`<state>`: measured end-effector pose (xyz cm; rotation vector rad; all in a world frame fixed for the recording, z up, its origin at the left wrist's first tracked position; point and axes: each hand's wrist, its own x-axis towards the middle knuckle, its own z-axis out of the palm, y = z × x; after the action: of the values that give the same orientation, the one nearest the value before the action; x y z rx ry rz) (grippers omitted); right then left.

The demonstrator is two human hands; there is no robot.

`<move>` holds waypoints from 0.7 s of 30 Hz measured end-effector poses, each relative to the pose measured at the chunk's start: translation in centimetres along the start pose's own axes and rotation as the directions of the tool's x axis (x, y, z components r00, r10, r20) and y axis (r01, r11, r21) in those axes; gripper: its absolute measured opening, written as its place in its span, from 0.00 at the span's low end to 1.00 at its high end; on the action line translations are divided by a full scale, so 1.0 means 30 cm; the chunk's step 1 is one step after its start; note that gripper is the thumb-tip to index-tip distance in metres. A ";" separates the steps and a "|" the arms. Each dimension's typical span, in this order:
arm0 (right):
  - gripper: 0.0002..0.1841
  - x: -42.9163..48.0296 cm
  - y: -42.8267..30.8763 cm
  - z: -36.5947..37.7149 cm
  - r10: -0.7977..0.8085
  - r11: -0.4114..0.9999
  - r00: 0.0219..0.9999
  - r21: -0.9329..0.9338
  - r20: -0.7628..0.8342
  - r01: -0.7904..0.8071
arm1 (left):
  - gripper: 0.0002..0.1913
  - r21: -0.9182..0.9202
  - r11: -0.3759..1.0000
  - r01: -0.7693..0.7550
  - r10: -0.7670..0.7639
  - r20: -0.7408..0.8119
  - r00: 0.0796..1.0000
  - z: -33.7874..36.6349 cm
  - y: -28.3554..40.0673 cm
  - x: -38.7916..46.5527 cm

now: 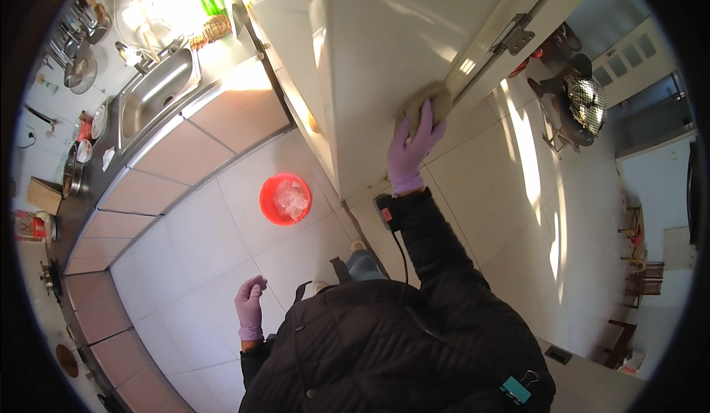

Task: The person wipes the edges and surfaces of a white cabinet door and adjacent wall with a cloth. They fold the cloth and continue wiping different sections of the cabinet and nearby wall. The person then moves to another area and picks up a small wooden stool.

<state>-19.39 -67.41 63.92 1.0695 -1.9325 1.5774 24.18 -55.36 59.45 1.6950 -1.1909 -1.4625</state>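
Note:
My right hand (413,149), in a lilac rubber glove, presses a greyish-beige cloth (438,94) flat against a white door (388,41). Its fingers spread over the cloth beside the door's hinge-side edge. My left hand (250,307), gloved the same way, hangs low over the floor with its fingers loosely curled together. Nothing shows in it. Between the left hand and the door stands a red plastic bucket (267,210) on the tiles, with crumpled clear plastic (292,196) inside.
A metal hinge (513,35) joins the door to its frame. On the left runs a curved counter with pink-tiled fronts (166,152) and a steel sink (161,94). A person (582,99) sits in the room beyond the doorway. Wooden chairs (643,280) stand at the far right.

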 end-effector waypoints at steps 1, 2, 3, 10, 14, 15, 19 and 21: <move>0.28 -0.039 0.037 0.021 0.042 0.999 0.999 0.004 -0.022 -0.042 | 0.11 0.042 0.996 0.073 -0.072 -0.031 0.997 0.010 0.009 -0.005; 0.28 -0.078 0.070 0.034 0.119 0.993 0.993 0.018 0.021 -0.119 | 0.11 0.071 0.992 0.103 -0.100 -0.048 0.994 0.023 0.016 -0.010; 0.28 -0.112 0.101 0.044 0.278 0.959 0.957 0.038 0.080 -0.281 | 0.11 0.083 0.991 0.108 -0.104 -0.050 0.993 0.034 0.023 -0.016; 0.24 -0.120 0.184 -0.018 0.350 0.898 0.911 0.200 0.217 -0.393 | 0.10 0.029 1.000 -0.003 0.002 0.039 0.999 0.125 0.067 -0.013; 0.23 0.069 0.070 -0.092 0.221 0.925 0.965 0.284 0.139 -0.252 | 0.10 -0.009 0.994 -0.106 0.106 0.122 0.987 0.202 0.101 0.024; 0.23 0.129 0.030 -0.119 0.161 0.932 0.981 0.313 0.105 -0.186 | 0.10 0.036 0.998 -0.055 0.050 0.120 0.991 0.220 0.108 0.030; 0.24 0.392 -0.138 -0.217 -0.088 0.956 0.994 0.287 0.064 0.067 | 0.11 -0.053 0.982 -0.184 0.190 0.157 0.969 0.273 0.141 0.058; 0.24 0.508 -0.213 -0.251 -0.193 0.928 0.981 0.329 0.026 0.174 | 0.11 -0.040 0.998 -0.044 0.047 0.081 0.996 0.289 0.147 0.064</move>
<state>-24.84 -65.10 81.10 1.3991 -1.5829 1.8132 14.68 -57.95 60.60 1.5865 -1.2287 -1.5300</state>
